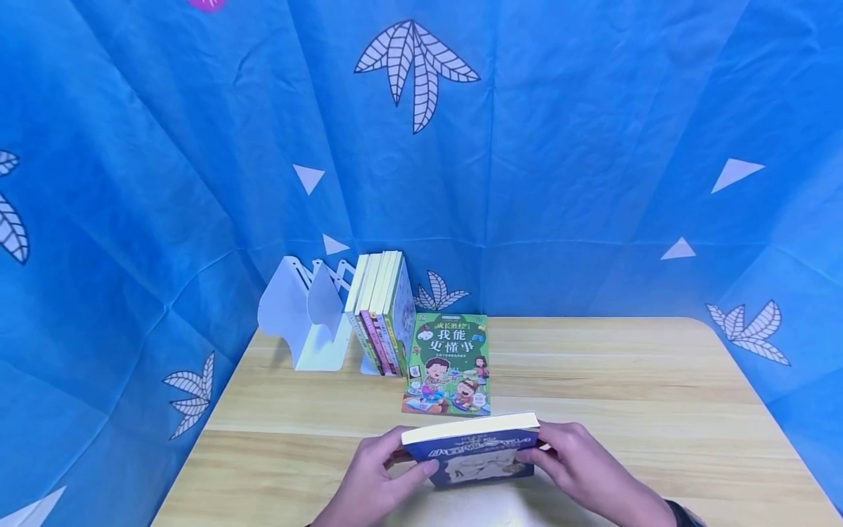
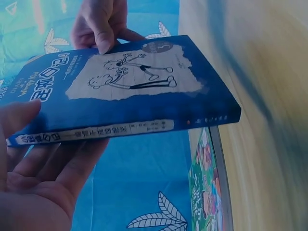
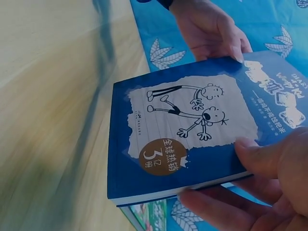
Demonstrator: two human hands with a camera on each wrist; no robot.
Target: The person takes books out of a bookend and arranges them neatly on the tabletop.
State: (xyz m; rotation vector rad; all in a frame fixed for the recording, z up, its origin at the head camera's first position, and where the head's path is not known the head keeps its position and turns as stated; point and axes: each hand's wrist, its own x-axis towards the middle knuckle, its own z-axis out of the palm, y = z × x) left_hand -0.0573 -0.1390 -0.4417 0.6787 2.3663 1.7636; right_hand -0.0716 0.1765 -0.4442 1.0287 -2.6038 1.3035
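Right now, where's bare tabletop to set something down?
Free: wooden table right of the green book, beyond the right hand; also the patch between the white bookend and left hand. Crowded: back left, bookend, upright books, green book side by side; front middle, both hands holding the blue book.

The head view is bright; dimmer wrist views show a soft-focus tabletop [image 2: 274, 163].

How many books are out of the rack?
2: the blue book, held by the left hand and right hand, and the green book, lying on the table beside the rack. Any beneath the green book would be hidden.
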